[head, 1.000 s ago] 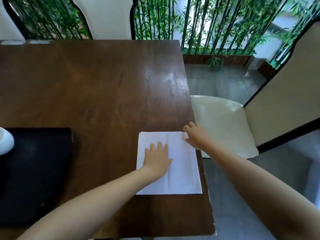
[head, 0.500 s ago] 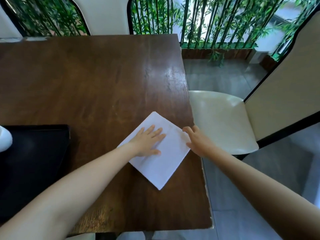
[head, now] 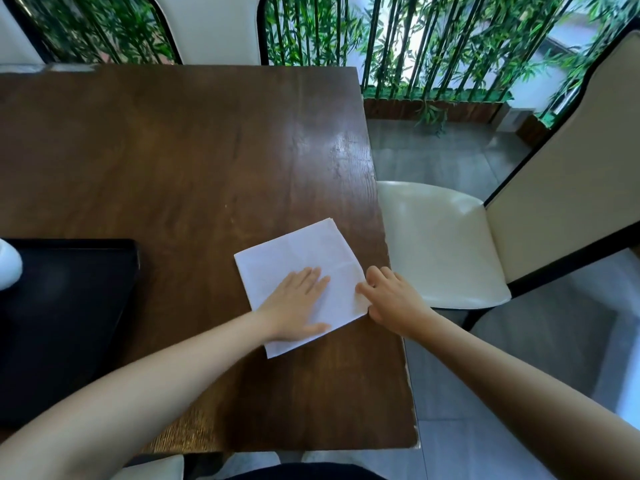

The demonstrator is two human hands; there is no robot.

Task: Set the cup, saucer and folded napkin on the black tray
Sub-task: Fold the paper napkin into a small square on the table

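**Both hands on the white napkin near the table's right edge**

A white napkin [head: 300,271] lies flat on the dark wooden table [head: 194,161], turned at a slant so one corner points toward 1 o'clock and another toward 7 o'clock. Fold creases cross its upper half. The left hand [head: 298,306] rests palm down on the napkin's lower half, fingers straight and held close together, thumb stretched out along the near edge. The right hand [head: 393,299] sits at the napkin's corner at 3 o'clock, fingers curled with their tips touching the paper edge; whether they pinch the corner or only press on it cannot be told.

The black tray [head: 65,317] lies on the table at 9 o'clock from the napkin, well apart from it. A white rounded object [head: 8,268], cut off by the frame's left border, stands at the tray's far left. A cream chair [head: 440,244] stands just beside the table at 3 o'clock.
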